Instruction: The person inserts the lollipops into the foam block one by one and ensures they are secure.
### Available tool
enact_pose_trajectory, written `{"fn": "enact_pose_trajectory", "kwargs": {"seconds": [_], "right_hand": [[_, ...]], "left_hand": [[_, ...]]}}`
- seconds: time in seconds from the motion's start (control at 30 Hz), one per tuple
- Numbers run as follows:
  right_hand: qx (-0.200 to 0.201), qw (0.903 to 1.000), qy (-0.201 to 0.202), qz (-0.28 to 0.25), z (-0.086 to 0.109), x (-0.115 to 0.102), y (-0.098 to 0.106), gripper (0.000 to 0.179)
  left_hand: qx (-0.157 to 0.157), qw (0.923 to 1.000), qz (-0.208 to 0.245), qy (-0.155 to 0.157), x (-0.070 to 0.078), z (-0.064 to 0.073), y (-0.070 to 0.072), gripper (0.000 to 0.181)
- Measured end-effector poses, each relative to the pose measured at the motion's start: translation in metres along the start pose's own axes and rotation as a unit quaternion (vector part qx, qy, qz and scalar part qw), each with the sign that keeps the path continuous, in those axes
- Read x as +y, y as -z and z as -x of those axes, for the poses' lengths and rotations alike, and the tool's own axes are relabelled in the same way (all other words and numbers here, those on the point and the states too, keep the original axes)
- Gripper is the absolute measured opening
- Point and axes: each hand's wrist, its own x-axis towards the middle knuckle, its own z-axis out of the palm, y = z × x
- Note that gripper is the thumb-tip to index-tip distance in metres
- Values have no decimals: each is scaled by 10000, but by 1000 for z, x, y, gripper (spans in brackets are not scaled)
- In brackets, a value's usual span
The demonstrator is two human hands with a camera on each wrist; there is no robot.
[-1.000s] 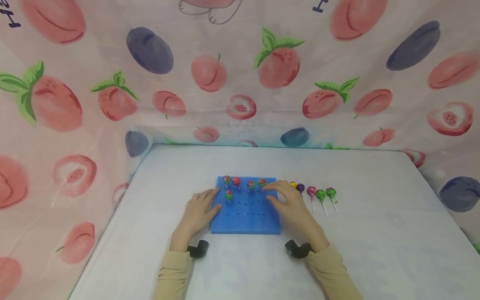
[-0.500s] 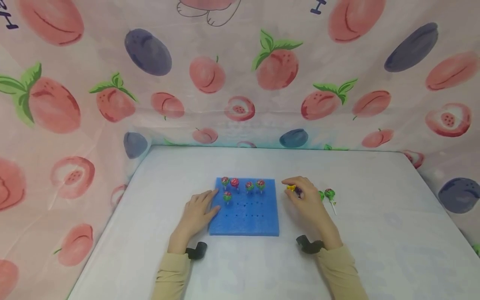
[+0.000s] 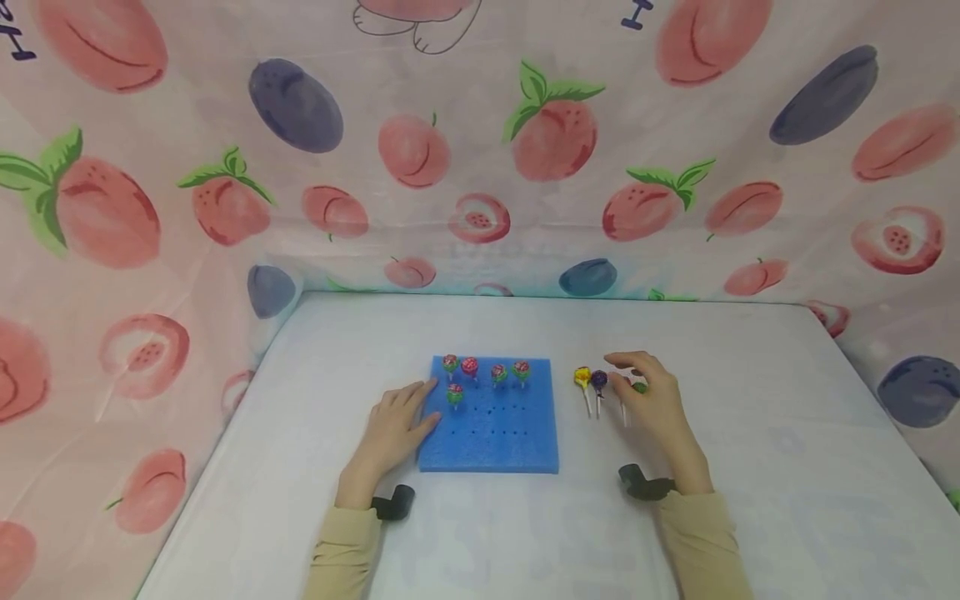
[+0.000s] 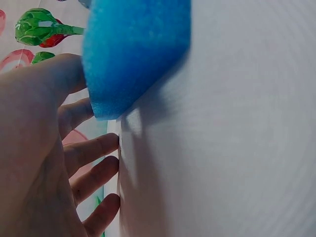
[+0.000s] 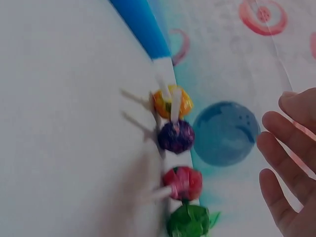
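Observation:
A blue foam board with rows of small holes lies on the table. Several wrapped lollipops stand upright along its back row, among them a red one; one green-and-red lollipop stands in the row before it. My left hand touches the board's left edge, fingers extended. Right of the board, my right hand hovers over a line of loose lollipops, its fingers loosely bent and apart, holding nothing. A yellow lollipop and a purple lollipop show beside it. The right wrist view shows a pink-red lollipop and a green lollipop.
The white table runs back to a fruit-patterned curtain, which also hangs along the left side. A black wrist strap piece is on the left wrist, and another on the right.
My right hand has moved rightward from the board's back right corner, past the yellow and purple lollipops, to the pink and green ones. The left hand stays at the board's edge.

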Motion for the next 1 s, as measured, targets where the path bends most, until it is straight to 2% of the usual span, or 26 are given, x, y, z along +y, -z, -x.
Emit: {"fn": "enact_pose_trajectory", "kwargs": {"seconds": [0.27,0.53,0.7,1.0], "right_hand": [[36,9984,-435,373,4,17,16,25],[7,9965,-638,531,9,28,27,27],[-231,9939,-883,615,12,34,33,29],[-475,9905,-977,849,15,44,39,35]], "left_hand": [[30,10000,-26,-21,-1,0,-2,57],[27,10000,-10,-27,0,1,-3,57],[4,10000,-13,-2,0,0,-2,57],[42,9999,-65,-65,-1,0,-1,57]]}}
